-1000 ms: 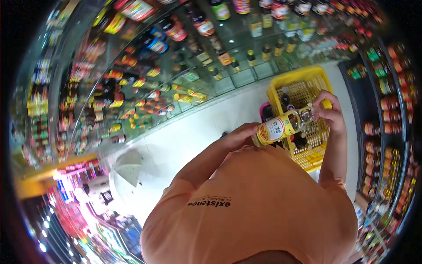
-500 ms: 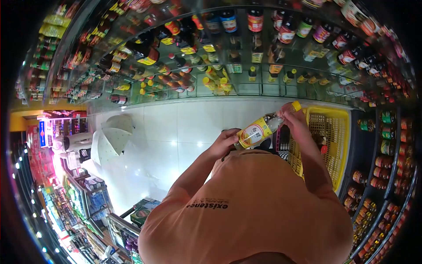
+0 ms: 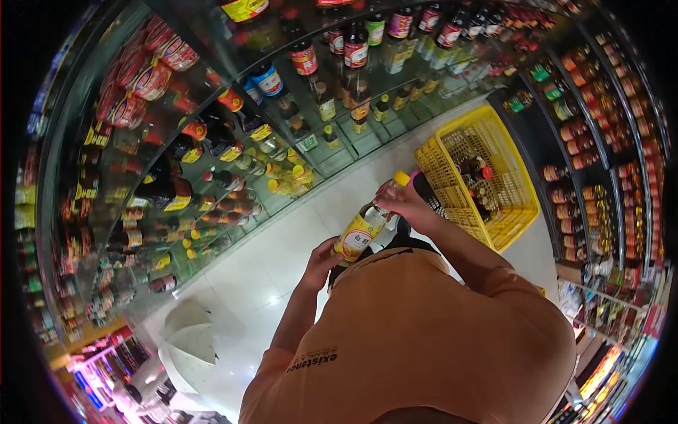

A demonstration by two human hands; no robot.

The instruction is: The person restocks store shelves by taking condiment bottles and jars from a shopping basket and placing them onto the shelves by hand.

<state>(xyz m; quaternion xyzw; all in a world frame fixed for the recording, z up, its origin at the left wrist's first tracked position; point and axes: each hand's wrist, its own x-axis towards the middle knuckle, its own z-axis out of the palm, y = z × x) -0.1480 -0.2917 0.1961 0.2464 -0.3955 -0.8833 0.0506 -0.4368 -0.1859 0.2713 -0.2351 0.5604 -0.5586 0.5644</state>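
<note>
A clear bottle of white vinegar [image 3: 360,236] with a yellow label and yellow cap is tilted in front of my body. Wrapped around its neck, just below the cap, is my right hand [image 3: 400,202], fingers closed. My left hand [image 3: 323,257] grips the base end, with its thumb against the label. The label faces up toward me. To the right of my right hand stands a yellow plastic basket [image 3: 441,161] on the floor, with several dark bottles [image 3: 474,171] in it, one red-capped.
Glass shelves [image 3: 339,164] of sauce bottles curve ahead and to the left. Dark shelves [image 3: 573,191] with more bottles and jars line the right. A pale open umbrella [image 3: 189,338] lies on the white tiled floor [image 3: 263,281], lower left.
My view has turned, so the basket sits higher and the umbrella lower in the picture. Both hands still hold the bottle, now seen further left.
</note>
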